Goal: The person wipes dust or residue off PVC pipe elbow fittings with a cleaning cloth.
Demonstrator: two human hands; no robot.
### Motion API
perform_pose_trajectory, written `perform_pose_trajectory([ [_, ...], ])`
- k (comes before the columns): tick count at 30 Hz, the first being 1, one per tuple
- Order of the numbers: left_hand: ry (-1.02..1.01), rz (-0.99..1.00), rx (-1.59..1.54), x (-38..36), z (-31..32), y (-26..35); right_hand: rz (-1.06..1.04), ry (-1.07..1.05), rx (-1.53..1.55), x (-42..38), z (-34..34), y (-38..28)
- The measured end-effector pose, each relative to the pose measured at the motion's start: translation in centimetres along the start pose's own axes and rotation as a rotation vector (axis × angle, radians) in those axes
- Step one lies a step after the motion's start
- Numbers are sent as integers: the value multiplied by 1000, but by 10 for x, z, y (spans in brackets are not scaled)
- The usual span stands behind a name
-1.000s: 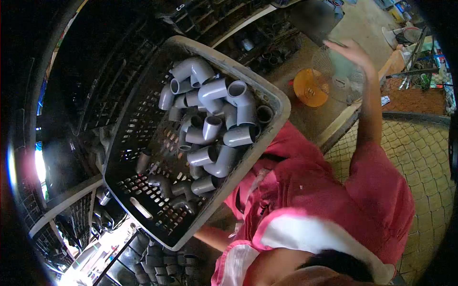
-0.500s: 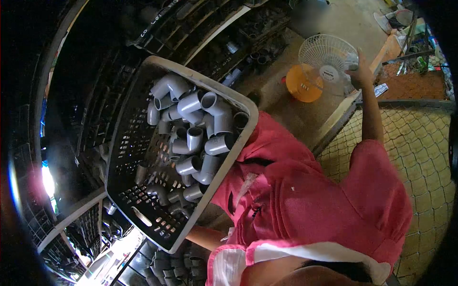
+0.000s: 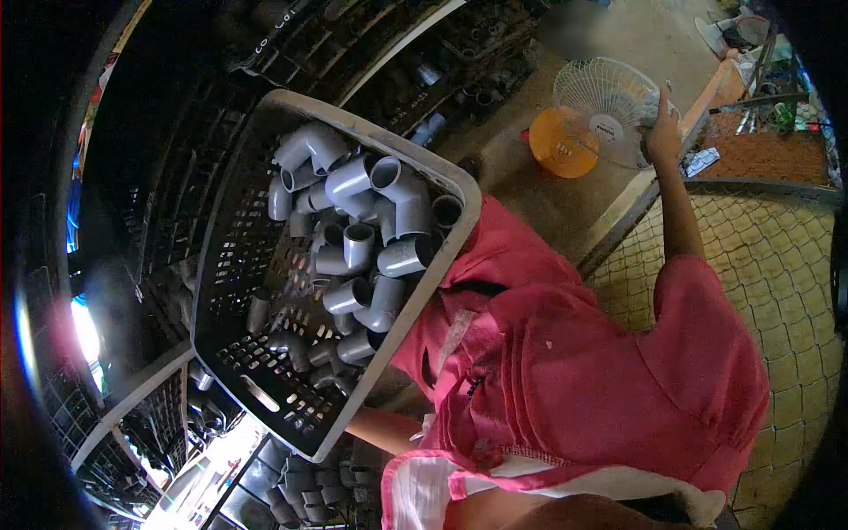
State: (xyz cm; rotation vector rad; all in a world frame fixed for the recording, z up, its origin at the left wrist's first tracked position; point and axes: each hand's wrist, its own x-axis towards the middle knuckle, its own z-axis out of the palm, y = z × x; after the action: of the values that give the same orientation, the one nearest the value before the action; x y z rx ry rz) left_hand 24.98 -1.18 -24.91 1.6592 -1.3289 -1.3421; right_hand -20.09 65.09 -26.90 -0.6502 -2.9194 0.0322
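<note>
A dark plastic basket (image 3: 402, 146) with a pale rim and slotted walls is tilted against the left side of my pink top. Inside lie several grey pipe elbows (image 3: 408, 199), mostly heaped toward the upper right. My left forearm (image 3: 382, 429) runs under the basket's lower edge; the left hand itself is hidden behind the basket. My right arm stretches away to a fan (image 3: 594, 93) with a pale wire guard. At the guard's right edge, my right hand (image 3: 663, 139) is closed on the fan, its fingers partly hidden.
Behind the fan is a round orange object (image 3: 563, 146). Dark racks (image 3: 389, 44) with pipe fittings stand beyond the basket. Chain-link mesh (image 3: 733, 291) lies on the right. More dark fittings (image 3: 309, 490) sit at the lower left. Assorted items (image 3: 777, 84) crowd the upper right.
The basket and its elbows appear slightly higher in view. My right hand has shifted slightly at the fan's edge, and the fan head has turned a little.
</note>
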Motion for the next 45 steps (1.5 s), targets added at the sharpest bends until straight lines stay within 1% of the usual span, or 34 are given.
perform_pose_trajectory([
  [3, -1, 0, 1, 1, 0, -1, -49, 59, -49, -4, 7, 1],
  [6, -3, -2, -6, 2, 0, 2, -67, 115, 39, -7, 17, 3],
  [9, -9, -3, -13, 1, 2, 1, -57, 163, 14, -10, 22, 2],
  [12, -12, -15, -12, 3, 6, -3, 48, 80, 39, -22, 11, -9],
  [16, -37, -29, -18, 3, 12, -4, 29, 92, 68, -25, 12, 1],
  [21, -61, -37, -15, 3, 15, -5, -2, 126, 13, -16, 25, 5],
  [24, -68, -45, -13, 3, 17, -6, -104, 171, 39, -8, 17, 0],
  [27, -74, -53, -17, 2, 19, -8, -44, 50, 23, 3, -3, -16],
  [30, -69, -61, -24, 2, 17, -8, -153, 75, 85, 28, 20, 13],
  [33, -67, -68, -31, 2, 17, -9, -243, 87, 82, 52, 36, 45],
  [36, -62, -76, -41, 1, 17, -11, -272, -23, 37, 69, 48, 73],
  [39, -69, -80, -45, 1, 17, -12, -38, -164, -80, 32, 8, 33],
  [42, -66, -78, -53, 2, 16, -11, -42, -79, -129, 26, 6, 23],
  [45, -66, -86, -51, 2, 14, -11, 11, -140, -86, 35, 1, 21],
])
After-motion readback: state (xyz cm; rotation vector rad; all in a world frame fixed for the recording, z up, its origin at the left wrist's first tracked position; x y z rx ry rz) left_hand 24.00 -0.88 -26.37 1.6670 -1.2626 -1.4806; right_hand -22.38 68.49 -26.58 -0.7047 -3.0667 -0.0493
